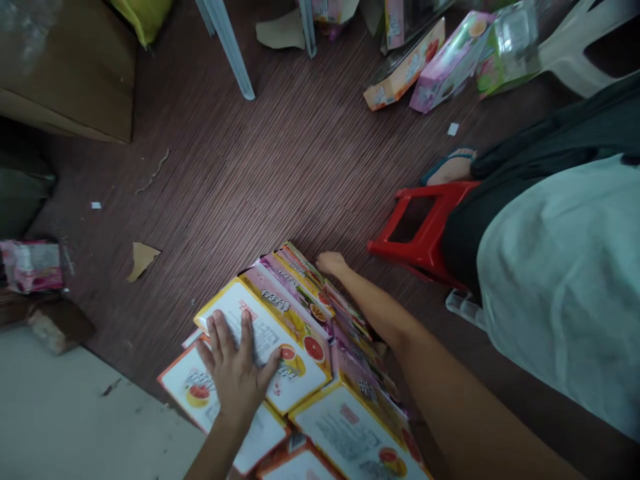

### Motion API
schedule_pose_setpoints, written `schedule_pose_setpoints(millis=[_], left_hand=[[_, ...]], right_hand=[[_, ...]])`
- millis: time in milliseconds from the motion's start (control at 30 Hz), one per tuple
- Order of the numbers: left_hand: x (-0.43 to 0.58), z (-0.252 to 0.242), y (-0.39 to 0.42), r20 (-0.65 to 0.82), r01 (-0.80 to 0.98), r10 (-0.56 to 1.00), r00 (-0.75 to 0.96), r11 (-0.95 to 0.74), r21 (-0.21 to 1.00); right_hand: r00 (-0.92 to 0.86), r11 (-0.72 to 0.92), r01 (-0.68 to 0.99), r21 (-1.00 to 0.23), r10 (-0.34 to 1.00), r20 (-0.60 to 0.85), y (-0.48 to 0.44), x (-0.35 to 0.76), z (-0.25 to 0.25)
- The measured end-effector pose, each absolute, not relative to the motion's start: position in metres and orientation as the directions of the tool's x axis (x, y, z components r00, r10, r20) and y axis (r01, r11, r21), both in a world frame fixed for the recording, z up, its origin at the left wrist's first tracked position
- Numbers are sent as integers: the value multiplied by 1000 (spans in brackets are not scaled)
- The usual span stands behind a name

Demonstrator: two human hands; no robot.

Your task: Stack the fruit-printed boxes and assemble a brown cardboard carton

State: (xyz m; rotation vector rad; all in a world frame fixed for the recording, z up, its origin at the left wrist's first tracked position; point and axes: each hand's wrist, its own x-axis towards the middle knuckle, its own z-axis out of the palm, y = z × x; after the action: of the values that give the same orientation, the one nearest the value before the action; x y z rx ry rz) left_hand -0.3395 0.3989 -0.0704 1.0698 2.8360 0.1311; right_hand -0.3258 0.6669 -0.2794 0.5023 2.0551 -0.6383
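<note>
A stack of printed cardboard fruit boxes fills the lower middle, showing citrus pictures on white, yellow and purple faces. My left hand lies open on the white face of a yellow-edged box, its fingers spread. The thumb and palm rest near the join with an orange-edged box. Beyond the stack's right side, my right hand is low and against the far boxes. Its fingers curl inward, and their tips are hidden, so what they grip cannot be made out.
A red plastic stool stands at right, beside a person in a pale green garment. More packages lie at top right near a white chair. Cardboard scraps litter the brown floor. A large carton is at upper left.
</note>
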Motion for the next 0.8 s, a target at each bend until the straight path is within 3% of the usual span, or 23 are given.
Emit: schedule_pose_setpoints(millis=[100,267,500,667,800], left_hand=[[-339,-69,398,-94,653,661,-744,750,110],[-338,-65,398,-107,650,656,-747,754,93],[-337,-64,398,-116,646,652,-749,758,86],[-337,-62,400,-121,629,637,-761,771,101],[-336,-57,405,-130,619,627,-768,779,104]], right_hand=[[-537,768,568,-296,73,-840,656,-336,-270],[-433,777,577,-253,29,-901,650,-278,-236],[-595,771,538,-341,61,-802,656,-330,-196],[-447,801,548,-240,37,-894,646,-259,-155],[-542,804,531,-267,81,-836,664,-294,-125]])
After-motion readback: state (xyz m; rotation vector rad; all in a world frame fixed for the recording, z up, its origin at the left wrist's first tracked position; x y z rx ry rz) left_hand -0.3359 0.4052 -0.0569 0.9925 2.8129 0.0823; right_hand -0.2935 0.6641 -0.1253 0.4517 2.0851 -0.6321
